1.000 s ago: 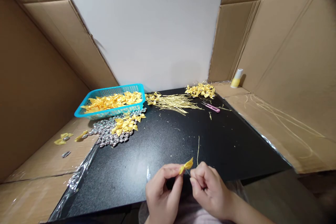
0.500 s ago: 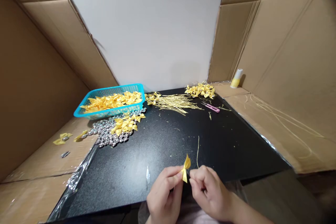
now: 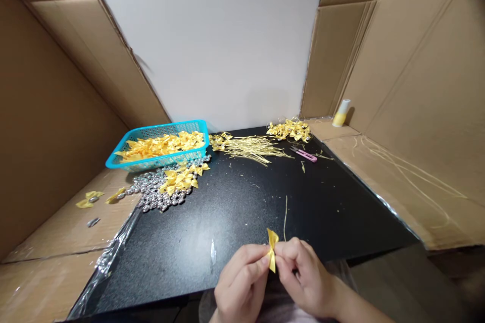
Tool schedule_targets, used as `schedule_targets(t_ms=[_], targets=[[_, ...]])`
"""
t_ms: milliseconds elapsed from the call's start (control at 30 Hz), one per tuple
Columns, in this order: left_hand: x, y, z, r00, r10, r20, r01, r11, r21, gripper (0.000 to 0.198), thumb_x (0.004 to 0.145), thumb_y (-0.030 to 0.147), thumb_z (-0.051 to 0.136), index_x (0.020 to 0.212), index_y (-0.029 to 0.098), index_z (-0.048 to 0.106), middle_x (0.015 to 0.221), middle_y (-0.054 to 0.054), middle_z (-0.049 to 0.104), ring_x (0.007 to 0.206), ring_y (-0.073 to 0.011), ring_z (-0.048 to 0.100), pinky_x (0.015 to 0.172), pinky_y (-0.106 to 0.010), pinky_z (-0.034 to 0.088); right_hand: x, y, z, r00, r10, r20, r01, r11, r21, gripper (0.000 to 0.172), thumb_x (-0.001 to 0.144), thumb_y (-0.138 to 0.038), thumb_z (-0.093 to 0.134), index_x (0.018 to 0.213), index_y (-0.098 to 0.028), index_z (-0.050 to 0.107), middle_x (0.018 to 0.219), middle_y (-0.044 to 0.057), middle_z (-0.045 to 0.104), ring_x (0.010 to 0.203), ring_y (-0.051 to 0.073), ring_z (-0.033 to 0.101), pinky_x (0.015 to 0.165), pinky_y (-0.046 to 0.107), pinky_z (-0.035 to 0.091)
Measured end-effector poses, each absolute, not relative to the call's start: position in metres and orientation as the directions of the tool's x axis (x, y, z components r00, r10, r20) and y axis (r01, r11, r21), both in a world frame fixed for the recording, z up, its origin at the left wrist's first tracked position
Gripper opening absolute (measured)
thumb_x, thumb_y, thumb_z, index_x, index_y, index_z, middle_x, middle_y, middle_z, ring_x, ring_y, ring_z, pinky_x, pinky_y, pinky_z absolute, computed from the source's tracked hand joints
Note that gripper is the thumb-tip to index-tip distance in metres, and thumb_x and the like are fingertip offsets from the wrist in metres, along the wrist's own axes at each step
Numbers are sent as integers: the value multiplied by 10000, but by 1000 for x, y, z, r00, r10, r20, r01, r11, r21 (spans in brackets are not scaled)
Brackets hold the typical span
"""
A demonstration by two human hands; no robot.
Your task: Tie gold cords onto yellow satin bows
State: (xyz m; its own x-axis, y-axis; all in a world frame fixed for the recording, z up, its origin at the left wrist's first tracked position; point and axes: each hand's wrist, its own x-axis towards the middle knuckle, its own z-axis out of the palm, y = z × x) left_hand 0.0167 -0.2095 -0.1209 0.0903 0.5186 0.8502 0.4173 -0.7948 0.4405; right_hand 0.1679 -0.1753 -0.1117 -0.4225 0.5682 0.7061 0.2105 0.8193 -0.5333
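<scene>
A small yellow ribbon bow stands upright between my two hands at the near edge of the black table. My left hand pinches its middle from the left with thumb and forefinger. My right hand pinches it from the right, fingers curled. A thin gold wire lies on the table just beyond the bow.
A turquoise basket of yellow bows stands at the back left, with silver bells and loose bows in front of it. Gold wires, more bows, pink snips and a thread spool lie at the back. Cardboard walls enclose both sides.
The bow has turned from lying tilted sideways to standing upright, and my hands have closed in together on its middle.
</scene>
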Motion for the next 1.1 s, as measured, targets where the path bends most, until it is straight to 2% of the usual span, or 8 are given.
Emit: schedule_targets(t_ms=[133,233,333,400,500,667,833,1100], targets=[[16,-212,-120,66,555,829,390,-780,490,380,746,-98,571,1027,153,626,909,-103,704,809,-189,685,658,-262,572,169,-176,-112,-434,570,698,210,817,-536,177,898,-93,350,826,-250,311,629,-50,493,504,100,458,507,199,373],[14,-214,-116,4,666,746,249,-723,644,235,813,98,611,1037,166,616,888,-97,690,795,-202,676,687,-287,565,169,-176,-116,-437,576,691,169,807,-566,158,920,-112,350,845,-249,320,672,-34,528,550,106,491,542,201,404],[11,-212,-110,-12,870,494,17,-493,870,293,860,366,602,1078,170,601,867,-92,670,768,-195,653,675,-274,549,169,-175,-119,-442,593,673,103,779,-618,158,930,-117,354,857,-251,316,675,-39,520,552,102,482,546,196,404],[9,-208,-106,40,958,283,-117,-277,954,274,855,364,632,1059,185,602,819,-56,652,718,-148,620,646,-222,520,169,-174,-119,-454,597,662,75,766,-638,160,930,-118,363,858,-252,314,665,-46,506,537,97,463,532,191,392],[8,-202,-102,131,982,139,-282,-97,954,260,798,291,721,1013,192,614,755,-6,610,660,-88,560,616,-159,472,170,-174,-117,-466,592,658,83,770,-633,139,931,-128,372,875,-250,337,671,-43,518,536,96,480,531,193,393],[8,-199,-101,162,978,130,-437,-47,898,254,760,229,763,976,201,632,739,11,593,654,-70,554,603,-137,479,169,-174,-114,-455,635,624,103,733,-672,107,927,-140,426,919,-245,405,641,-48,566,515,100,551,529,202,417],[7,-200,-104,89,989,116,-473,-60,879,214,772,220,742,961,231,642,761,14,591,626,-83,570,557,-174,532,164,-171,-109,-435,780,451,17,508,-861,55,892,-162,542,921,-206,557,720,-3,692,631,122,664,615,209,493],[7,-196,-102,14,1000,5,-390,1,921,186,728,267,767,898,195,749,792,-32,641,654,-121,601,531,-205,553,160,-165,-101,-320,862,393,21,421,-907,120,848,-130,602,747,-185,639,743,14,652,696,135,615,656,233,482]])
